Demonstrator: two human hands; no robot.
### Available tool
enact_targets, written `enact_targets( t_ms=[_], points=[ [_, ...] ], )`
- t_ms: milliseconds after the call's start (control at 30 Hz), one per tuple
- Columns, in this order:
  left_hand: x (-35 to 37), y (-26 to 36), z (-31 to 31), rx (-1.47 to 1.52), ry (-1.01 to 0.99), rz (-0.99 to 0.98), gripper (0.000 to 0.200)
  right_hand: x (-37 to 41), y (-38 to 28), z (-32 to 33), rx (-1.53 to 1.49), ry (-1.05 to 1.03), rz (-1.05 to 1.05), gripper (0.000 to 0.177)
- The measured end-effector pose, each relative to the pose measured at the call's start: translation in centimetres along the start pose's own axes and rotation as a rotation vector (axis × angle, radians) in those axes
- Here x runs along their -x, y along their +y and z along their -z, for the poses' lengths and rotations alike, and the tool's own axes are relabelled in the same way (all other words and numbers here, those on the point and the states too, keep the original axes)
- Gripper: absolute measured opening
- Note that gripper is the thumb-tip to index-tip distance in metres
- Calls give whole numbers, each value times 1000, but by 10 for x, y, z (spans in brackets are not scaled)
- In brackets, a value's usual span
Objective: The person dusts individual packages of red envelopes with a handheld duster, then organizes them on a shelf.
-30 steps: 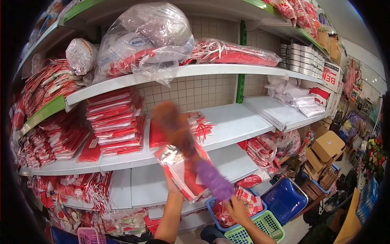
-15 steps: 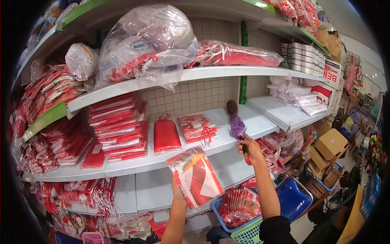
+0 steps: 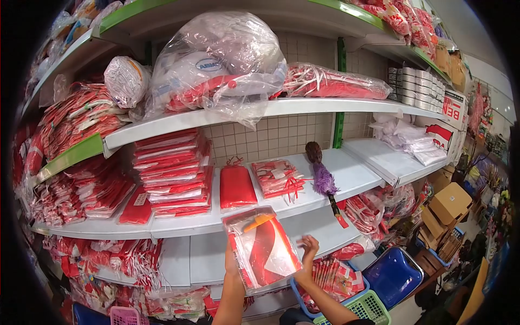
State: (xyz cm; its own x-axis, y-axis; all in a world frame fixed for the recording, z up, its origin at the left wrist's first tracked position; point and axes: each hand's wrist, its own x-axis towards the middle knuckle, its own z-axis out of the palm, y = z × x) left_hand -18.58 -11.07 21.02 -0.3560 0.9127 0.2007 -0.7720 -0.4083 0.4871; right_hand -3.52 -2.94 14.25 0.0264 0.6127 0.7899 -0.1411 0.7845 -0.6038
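Left hand (image 3: 232, 264) clamped on the left edge of a packet (image 3: 264, 249), clear plastic with red and white inside and an orange strip near the top; fingertips hidden behind it. Packet is held tilted, in front of the middle shelf (image 3: 355, 172) and lower shelf (image 3: 208, 257). Right hand (image 3: 307, 259) just beside the packet's right edge, fingers loosely curled and apart, nothing in its grasp; cannot tell whether it touches the plastic.

Duster (image 3: 325, 181) lies on the middle shelf: brown tip toward the back, purple middle, dark handle with red end jutting past the front edge. Left of it, a bunch of small packets (image 3: 277, 179) with red ties, then a red bundle (image 3: 237, 187), then a tall stack (image 3: 176, 181) of red and white packets. White bags (image 3: 409, 138) on the shelf section to the right.

Upper shelf (image 3: 303, 106): big clear bag (image 3: 222, 54), long red packet (image 3: 338, 82) beside it, silver rolls (image 3: 416, 86) near the right end.

Below right, blue basket (image 3: 299, 298) with red packets in it, green basket (image 3: 374, 307) next to it, blue tray (image 3: 392, 276) near both. Cardboard boxes (image 3: 449, 203) farther right. Pink basket (image 3: 124, 315) bottom left.
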Motion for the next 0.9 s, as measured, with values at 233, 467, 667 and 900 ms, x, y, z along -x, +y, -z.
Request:
enact_targets(
  t_ms=[233,467,667,900],
  points=[
    [-10,-3,11,-294,-48,207,56,-60,-25,15,-136,-299,111,21],
    [-1,-13,-12,-456,-18,51,33,-85,-37,10,-432,-16,-558,22],
    [-7,1,-3,-492,5,14,31,-79,-38,13,-752,-87,-731,30],
    [-28,49,-1,-487,38,64,32,-91,-32,51,-1051,-419,-838,57]
  ],
)
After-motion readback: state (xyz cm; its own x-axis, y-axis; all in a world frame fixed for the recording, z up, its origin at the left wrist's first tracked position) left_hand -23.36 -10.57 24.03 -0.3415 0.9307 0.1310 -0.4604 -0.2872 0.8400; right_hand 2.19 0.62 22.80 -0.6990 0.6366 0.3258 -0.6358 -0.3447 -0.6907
